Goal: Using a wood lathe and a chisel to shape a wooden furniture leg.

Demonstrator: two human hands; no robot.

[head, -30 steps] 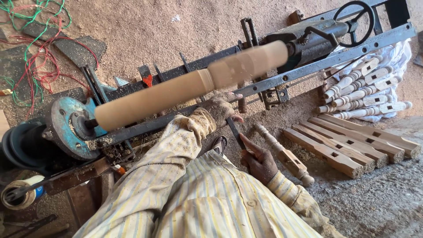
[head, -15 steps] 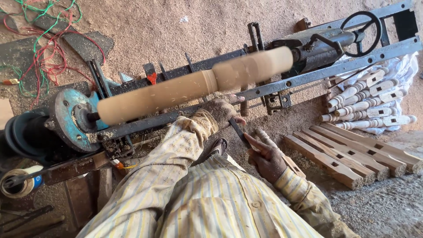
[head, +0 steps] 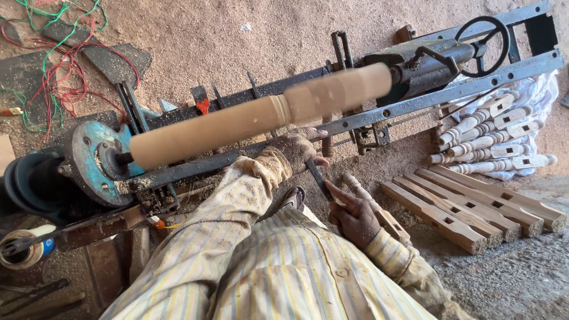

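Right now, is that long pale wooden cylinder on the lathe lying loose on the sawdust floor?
No, the long pale wooden cylinder is mounted on the lathe, between the blue faceplate and the dark tailstock.

My sleeves (head: 237,237) are cream with thin yellow and blue stripes, dusted tan. The wooden cylinder (head: 261,115) on the lathe is pale beige, the wheel (head: 95,160) at its left end chipped turquoise. Red and green wires (head: 53,65) tangle far left; pale turned spindles (head: 486,136) lie on white cloth, right.
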